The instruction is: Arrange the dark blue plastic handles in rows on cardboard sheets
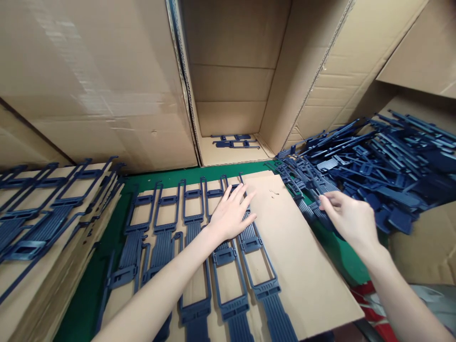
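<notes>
Beyond the left hand, well apart from it, a tall box stands open toward the hand, with creases across its back wall. Ahead and to that hand's left is a large box, shiny tape crossing its face. Farther off past the right hand rises a cardboard panel. Green tabletop shows to the left of the left hand. Nearer the wearer than the right hand, beside its forearm, lie something red and something whitish, both unclear.
</notes>
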Demonstrator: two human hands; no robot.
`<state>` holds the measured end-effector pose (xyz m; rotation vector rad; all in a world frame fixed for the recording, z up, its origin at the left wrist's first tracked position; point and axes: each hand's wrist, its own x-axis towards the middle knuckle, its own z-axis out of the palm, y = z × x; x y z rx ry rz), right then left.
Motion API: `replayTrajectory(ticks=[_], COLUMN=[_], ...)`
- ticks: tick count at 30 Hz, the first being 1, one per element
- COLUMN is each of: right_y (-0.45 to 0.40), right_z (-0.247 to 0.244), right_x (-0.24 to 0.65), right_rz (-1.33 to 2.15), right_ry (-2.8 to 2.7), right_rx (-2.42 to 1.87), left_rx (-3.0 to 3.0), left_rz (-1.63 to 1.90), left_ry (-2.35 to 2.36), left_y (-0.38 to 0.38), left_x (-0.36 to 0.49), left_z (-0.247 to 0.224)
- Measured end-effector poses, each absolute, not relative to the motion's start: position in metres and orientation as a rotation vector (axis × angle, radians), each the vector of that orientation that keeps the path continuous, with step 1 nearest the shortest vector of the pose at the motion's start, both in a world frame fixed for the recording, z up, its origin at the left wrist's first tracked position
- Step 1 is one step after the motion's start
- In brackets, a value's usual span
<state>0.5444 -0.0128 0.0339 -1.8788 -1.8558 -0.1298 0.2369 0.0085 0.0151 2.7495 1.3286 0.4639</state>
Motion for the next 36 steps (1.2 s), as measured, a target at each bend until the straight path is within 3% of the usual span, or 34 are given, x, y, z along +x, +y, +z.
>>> replayTrajectory(ticks=[6,12,19,25,30,36], right_y=[-0.009,0.002,0.039,0.049,0.043,-0.013], right_z=[0.053,0.035,0.017,0.01,0.034,0.07], right_x=[0.506,0.448,0.419,0.41,0.408,0.481], right_rz=[-0.272,0.018,0.164,0.085,0.063,0.239], right_ry=[-2.027,-2.435,-2.356,-2.433,-2.463,-2.197], right_rx=[-1.703,-1.714,-1.491,-1.459,-1.431,-1.643], left_rx=[2.73,2.706,2.719,2.721,2.704,2.683], left_rz=[0.491,0.441,0.426,0.441,0.457,0.471], left_ry=[1.447,1.464,1.474,1.474,1.475,1.446], left_y=[0.008,0.009,0.007,0.008,0.008,0.007], left_x=[0.239,0.238,0.239,0.239,0.24,0.238], left_z=[0.013,0.012,0.013,0.012,0.012,0.014])
